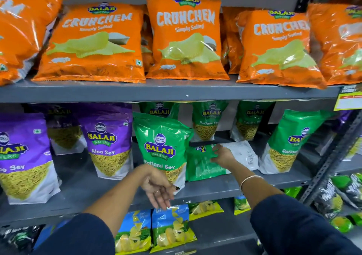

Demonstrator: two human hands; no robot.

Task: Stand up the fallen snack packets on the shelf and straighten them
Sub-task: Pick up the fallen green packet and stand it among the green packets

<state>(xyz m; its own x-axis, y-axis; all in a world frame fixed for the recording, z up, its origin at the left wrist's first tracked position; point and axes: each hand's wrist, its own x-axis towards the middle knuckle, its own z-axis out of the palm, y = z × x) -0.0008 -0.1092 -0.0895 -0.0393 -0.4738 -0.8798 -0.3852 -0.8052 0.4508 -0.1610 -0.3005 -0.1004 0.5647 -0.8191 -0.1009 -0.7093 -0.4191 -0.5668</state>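
Observation:
On the middle grey shelf [82,188] a green Ratlami Sev packet [203,166] lies fallen flat, its back facing up. My right hand [222,154] rests on it, fingers spread over its upper part; whether they grip it is unclear. To its left an upright green Ratlami Sev packet [162,147] stands at the shelf front. My left hand [158,188] hangs open just below that packet's bottom corner, holding nothing. Another green packet [284,145] stands upright at the right. More green packets [207,121] stand behind.
Purple Aloo Sev packets [109,143] stand at the left of the same shelf. Orange Crunchem bags [186,37] lean along the top shelf. Blue and yellow chip bags [172,227] fill the shelf below. A metal upright [333,156] with a yellow price tag [348,99] stands at the right.

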